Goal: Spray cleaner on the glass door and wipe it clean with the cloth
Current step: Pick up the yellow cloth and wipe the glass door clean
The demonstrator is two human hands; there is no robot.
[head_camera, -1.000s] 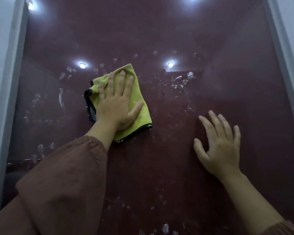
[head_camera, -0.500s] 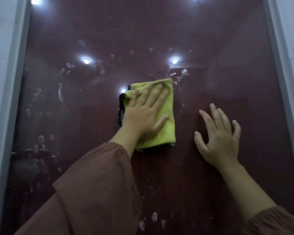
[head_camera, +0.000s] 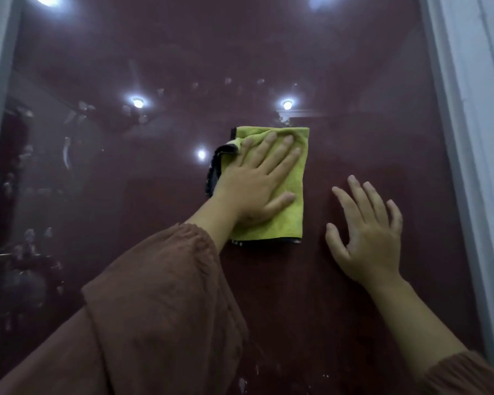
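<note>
Glass door (head_camera: 354, 67) under flat left hand (head_camera: 257, 183) on cloth (head_camera: 290, 220), flat right hand (head_camera: 368, 238) near right frame (head_camera: 462, 138).

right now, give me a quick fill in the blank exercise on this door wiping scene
1. The left hand presses a ____ cloth flat on the glass.
2. The right hand rests on the glass with its fingers ____.
3. The cloth lies to the ____ of the right hand.
4. Most smudges still show on the ____ side of the glass.

Missing words: yellow-green; spread; left; left
</note>
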